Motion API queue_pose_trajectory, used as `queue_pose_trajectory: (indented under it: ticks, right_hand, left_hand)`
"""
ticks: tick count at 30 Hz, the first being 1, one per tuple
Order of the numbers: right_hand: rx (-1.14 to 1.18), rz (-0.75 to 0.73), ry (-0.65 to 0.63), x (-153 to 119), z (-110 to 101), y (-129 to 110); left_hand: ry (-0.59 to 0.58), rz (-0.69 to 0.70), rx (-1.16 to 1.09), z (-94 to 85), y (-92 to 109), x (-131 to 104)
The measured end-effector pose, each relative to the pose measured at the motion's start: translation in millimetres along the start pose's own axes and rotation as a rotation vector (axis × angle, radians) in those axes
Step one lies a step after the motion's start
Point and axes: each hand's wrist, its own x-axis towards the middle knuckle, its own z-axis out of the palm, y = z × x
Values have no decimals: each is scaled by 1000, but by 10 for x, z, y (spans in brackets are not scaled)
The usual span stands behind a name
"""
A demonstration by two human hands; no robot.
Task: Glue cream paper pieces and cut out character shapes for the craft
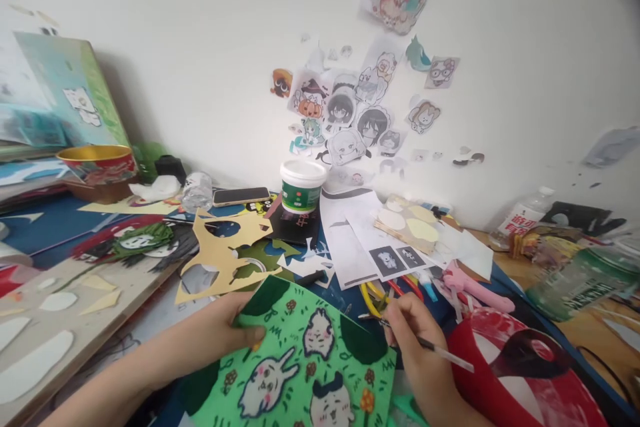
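Observation:
My left hand [237, 327] grips the upper left edge of a bright green board [280, 347], its thumb lying on the front face. White cartoon animals, small flowers and grass marks cover the board, with dark green patches at its corners. Its lower part runs out of view. In my right hand [413, 340], pinched between thumb and fingers, is a thin pen-like tool that looks like a fine paintbrush [453, 355] with a translucent handle. Its tip points left, just beyond the board's upper right edge and apart from its painted face.
Behind the board lie yellow-handled pliers [373, 297], printed sheets [350, 233] and cut foam scraps [220, 250]. A white tub [303, 183] stands near the wall. On the right are a pink glue gun [477, 287], a red round piece [530, 367] and a green bottle [585, 280].

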Motion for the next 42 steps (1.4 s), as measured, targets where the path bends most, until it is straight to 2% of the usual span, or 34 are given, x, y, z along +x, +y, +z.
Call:
queue_pose_trajectory:
  ticks: [3,9,12,18,26,31,34,36,39,42]
  right_hand:
    - [-42,-29,-41,24,3,23]
    - [-67,-30,-113,7,22,19]
    - [-45,15,-116,-7,25,41]
    - [-64,49,-80,29,15,60]
    - [-168,32,-125,47,-11,65]
    - [-186,23,-64,37,-29,90]
    - [-114,76,62,48,-26,100]
    - [25,160,108,58,-14,96]
    - [290,311,68,67,23,58]
    - [353,381,25,56,53,-12]
  left_hand:
    - [-4,-32,-134,9,5,-6]
    - [-63,-120,-255,-38,196,-108]
    - [-67,-116,-287,-57,218,-128]
    - [-78,-107,-508,-44,198,-117]
    - [-124,-44,-497,-24,243,-146]
    - [-51,-46,-590,9,234,-126]
    - [60,-30,-656,-1,245,-117]
    - [153,-27,-648,-19,266,-119]
    - [268,-69,-617,-40,295,-123]
    - [341,-106,-603,-42,309,-118]
